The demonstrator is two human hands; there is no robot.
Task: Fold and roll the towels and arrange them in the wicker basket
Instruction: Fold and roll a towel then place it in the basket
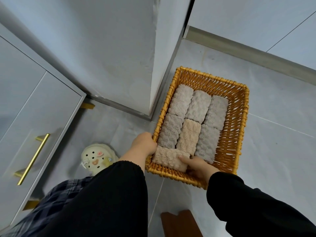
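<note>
The beige roll [168, 159] lay crosswise at the near end of the wicker basket [236, 127], against six lengthwise rolls [198, 105] (five grey, one beige). Squeezed in carelessly, it could loosen and unroll, or shove its neighbours askew. The right hand [198, 165] held that roll's end, thumb on top. The left hand [142, 146] gripped the basket's left rim near the corner, probably steadying it.

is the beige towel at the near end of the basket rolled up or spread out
Rolled: the beige towel lies as a compact roll crosswise inside the wicker basket.
</note>
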